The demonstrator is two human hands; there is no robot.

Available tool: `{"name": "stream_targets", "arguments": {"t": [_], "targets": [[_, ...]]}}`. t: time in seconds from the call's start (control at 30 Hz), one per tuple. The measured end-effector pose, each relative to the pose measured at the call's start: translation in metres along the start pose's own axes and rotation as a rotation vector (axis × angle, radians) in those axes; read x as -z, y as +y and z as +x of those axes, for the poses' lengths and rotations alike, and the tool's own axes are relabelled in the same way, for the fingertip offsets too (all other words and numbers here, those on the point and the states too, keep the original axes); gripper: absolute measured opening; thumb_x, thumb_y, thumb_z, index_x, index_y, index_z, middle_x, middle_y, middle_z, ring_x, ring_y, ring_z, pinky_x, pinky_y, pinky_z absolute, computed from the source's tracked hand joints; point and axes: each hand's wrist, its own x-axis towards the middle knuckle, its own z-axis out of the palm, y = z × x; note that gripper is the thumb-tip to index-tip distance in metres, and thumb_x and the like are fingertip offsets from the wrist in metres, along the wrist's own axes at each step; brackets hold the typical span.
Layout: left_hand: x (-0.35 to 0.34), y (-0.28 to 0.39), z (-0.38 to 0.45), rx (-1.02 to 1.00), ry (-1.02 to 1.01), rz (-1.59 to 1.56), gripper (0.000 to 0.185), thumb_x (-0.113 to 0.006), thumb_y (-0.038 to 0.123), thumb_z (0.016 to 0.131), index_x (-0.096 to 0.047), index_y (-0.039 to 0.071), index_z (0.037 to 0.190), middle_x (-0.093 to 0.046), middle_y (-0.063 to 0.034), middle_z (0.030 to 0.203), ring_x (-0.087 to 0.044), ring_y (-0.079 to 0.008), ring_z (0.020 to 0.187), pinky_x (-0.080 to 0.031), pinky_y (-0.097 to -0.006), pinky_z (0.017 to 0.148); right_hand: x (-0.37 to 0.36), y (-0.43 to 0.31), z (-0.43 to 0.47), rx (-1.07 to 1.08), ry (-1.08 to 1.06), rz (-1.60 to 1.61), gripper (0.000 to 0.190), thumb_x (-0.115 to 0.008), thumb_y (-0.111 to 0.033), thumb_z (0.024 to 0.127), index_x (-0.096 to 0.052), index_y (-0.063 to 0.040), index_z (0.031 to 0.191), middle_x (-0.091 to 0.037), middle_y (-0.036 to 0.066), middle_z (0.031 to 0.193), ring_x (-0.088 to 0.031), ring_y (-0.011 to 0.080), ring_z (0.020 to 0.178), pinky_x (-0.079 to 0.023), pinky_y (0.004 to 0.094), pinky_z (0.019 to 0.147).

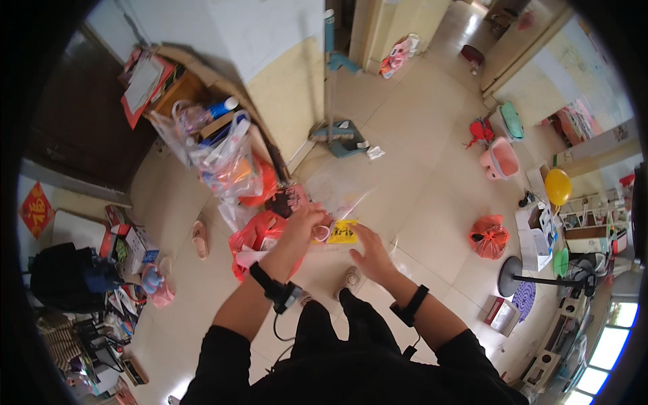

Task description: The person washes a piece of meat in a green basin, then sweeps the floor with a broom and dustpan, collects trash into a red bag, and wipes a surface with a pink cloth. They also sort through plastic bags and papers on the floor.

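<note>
Near the middle of the view, my left hand (307, 221) reaches over a pink and dark printed package (288, 200). My right hand (372, 253) is just right of a yellow piece with dark writing (343, 232), its fingers apart. Between the hands lies a small round pink-rimmed item (322, 232). A large sheet or bag of clear plastic (339, 190) spreads beyond them. Left of my left hand, a red plastic bag (258, 230) stands open on the floor, partly hidden by my forearm. Whether my left fingers grip anything cannot be told.
A wooden cabinet holding filled plastic bags (228, 162) stands ahead left. A broom and dustpan (349, 144) rest by the wall corner. On the right are a pink bin (501, 159), a tied red bag (489, 237) and a black round-based stand (510, 276). A slipper (200, 240) lies left.
</note>
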Motion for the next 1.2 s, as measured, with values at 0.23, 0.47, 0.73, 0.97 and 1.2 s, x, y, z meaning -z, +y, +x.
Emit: {"name": "stream_targets", "arguments": {"t": [0.23,0.47,0.73,0.97,1.2], "targets": [[-0.093,0.092,0.09,0.011,0.062,-0.03,0.036,-0.058,0.017,0.089,-0.047,0.005,0.121,-0.055,-0.0125,0.115,-0.057,-0.0297,0.107,-0.044,-0.042,0.092,0.171,0.088,-0.016,-0.423,0.219,0.125,0.056,-0.064,-0.01,0.082,-0.044,-0.007,0.134,-0.051,0.019,0.125,-0.056,0.0286,0.104,-0.05,0.0369,0.083],[-0.143,0.172,0.181,-0.064,0.236,-0.067,0.07,-0.062,0.024,0.084,-0.024,-0.002,0.137,-0.046,-0.0278,0.122,-0.053,-0.039,0.112,-0.038,-0.0473,0.1,0.265,0.133,0.02,-0.416,0.257,0.361,0.056,-0.062,-0.011,0.085,-0.042,-0.007,0.137,-0.052,0.017,0.126,-0.059,0.0218,0.101,-0.05,0.0331,0.082],[-0.152,0.243,0.365,-0.012,0.517,0.066,0.098,-0.073,0.035,0.078,-0.012,0.003,0.147,-0.032,-0.0329,0.134,-0.051,-0.0414,0.113,-0.033,-0.0505,0.104,0.365,0.291,0.164,-0.329,0.121,0.401,0.054,-0.064,-0.009,0.084,-0.045,-0.007,0.134,-0.058,0.015,0.118,-0.062,0.017,0.09,-0.051,0.0308,0.078],[-0.13,0.248,0.464,0.079,0.58,-0.159,0.027,-0.069,0.026,0.082,-0.054,0.006,0.091,-0.054,-0.0136,0.085,-0.057,-0.0257,0.065,-0.049,-0.0416,0.056,0.438,0.34,0.287,-0.457,-0.208,0.615,0.052,-0.061,-0.01,0.087,-0.044,-0.01,0.136,-0.057,0.012,0.117,-0.058,0.0159,0.095,-0.048,0.0297,0.084],[-0.18,0.191,0.443,-0.024,0.701,-0.276,0.021,-0.058,0.014,0.078,-0.048,0.009,0.06,-0.047,-0.0069,0.052,-0.045,-0.022,0.042,-0.041,-0.0358,0.042,0.438,0.261,0.413,-0.146,-0.715,0.844,0.055,-0.054,-0.012,0.095,-0.03,-0.014,0.144,-0.059,0.01,0.109,-0.058,0.0159,0.098,-0.046,0.0303,0.091]]}}
